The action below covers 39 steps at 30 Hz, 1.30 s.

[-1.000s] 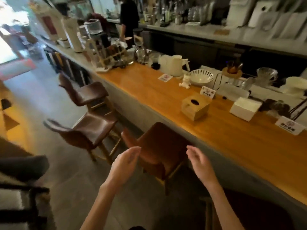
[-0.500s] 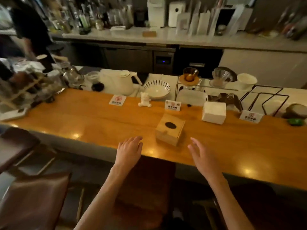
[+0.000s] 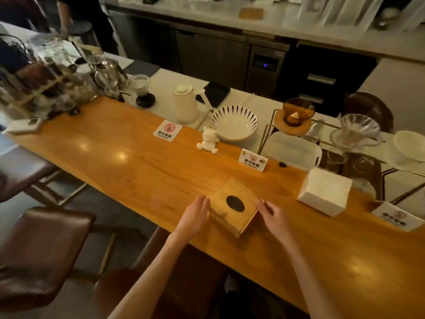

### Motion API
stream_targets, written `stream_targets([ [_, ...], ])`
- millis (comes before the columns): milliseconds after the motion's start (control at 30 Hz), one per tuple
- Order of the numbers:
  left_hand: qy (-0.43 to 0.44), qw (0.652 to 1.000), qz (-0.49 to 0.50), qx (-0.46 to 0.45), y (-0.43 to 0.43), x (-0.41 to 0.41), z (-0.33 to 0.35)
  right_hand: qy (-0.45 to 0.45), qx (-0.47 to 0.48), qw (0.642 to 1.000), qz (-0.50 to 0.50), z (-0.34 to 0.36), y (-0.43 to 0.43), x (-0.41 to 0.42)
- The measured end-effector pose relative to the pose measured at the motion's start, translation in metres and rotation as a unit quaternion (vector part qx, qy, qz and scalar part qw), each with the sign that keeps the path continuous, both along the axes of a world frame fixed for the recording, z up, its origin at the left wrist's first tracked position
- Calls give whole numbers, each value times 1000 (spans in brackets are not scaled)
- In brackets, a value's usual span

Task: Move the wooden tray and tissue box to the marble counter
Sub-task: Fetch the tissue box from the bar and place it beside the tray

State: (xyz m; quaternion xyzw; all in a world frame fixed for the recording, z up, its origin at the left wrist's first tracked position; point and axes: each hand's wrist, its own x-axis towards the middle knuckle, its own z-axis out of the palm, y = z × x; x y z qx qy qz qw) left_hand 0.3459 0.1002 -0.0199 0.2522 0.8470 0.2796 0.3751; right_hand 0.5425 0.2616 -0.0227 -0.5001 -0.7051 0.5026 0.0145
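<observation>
The wooden tissue box point(image 3: 234, 209), with a dark oval hole in its lid, rests on the orange wooden bar top point(image 3: 138, 162) near its front edge. My left hand point(image 3: 195, 217) is at the box's left side, fingers apart and fingertips against it. On the box's right corner lies my right hand point(image 3: 273, 215), fingers loosely spread. The box is still flat on the wood. A white stone counter point(image 3: 165, 81) runs behind the bar top. Far back, a small wooden board point(image 3: 250, 13) lies on another pale counter.
Right of the tissue box stands a white box point(image 3: 324, 192). Behind are no-smoking signs point(image 3: 253, 161), a white bear figurine point(image 3: 208, 141), a striped bowl point(image 3: 234, 123), a white kettle point(image 3: 185, 104) and a dripper stand point(image 3: 296, 116). Brown stools point(image 3: 41, 249) stand at the left. A person point(image 3: 76, 17) is at the back left.
The view has swung from the stools to face the bar. Both hands have moved forward from the bar's front edge to either side of the tissue box.
</observation>
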Motion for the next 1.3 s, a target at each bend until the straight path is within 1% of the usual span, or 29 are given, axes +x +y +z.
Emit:
stream_targets([
  [67,-37,999,25,12,4,9,2,18,-32,999,-8,-3,1,2],
  [200,-137,988,64,28,6,22,2,51,-65,996,-34,-6,0,2],
  [333,-133,987,65,56,4,31,6,73,-79,993,-55,-3,-6,-1],
  [433,-132,981,75,122,-8,36,13,96,-72,991,-58,2,-18,-4],
  [500,-173,965,99,173,-23,39,22,112,-66,989,-64,8,-30,-7],
  [567,-218,941,134,223,-39,41,31,134,-66,986,-72,19,-45,-9],
  [667,-225,918,168,279,-64,41,42,175,-80,978,-85,36,-76,-12],
  [733,-222,911,173,301,-81,39,51,200,-112,970,-76,49,-99,-11],
  [800,-217,913,154,308,-104,36,60,218,-141,963,-72,60,-125,-5],
  [900,-218,920,106,307,-143,34,67,251,-181,946,-92,69,-166,15],
  [967,-242,916,76,310,-171,39,69,272,-193,937,-103,72,-199,36],
  [1100,-283,914,15,291,-223,65,72,318,-257,907,-102,77,-266,86],
  [1200,-285,915,-6,287,-253,100,81,332,-249,902,-117,82,-313,129],
  [1300,-295,910,-36,290,-264,142,99,356,-208,890,-192,88,-350,167],
])
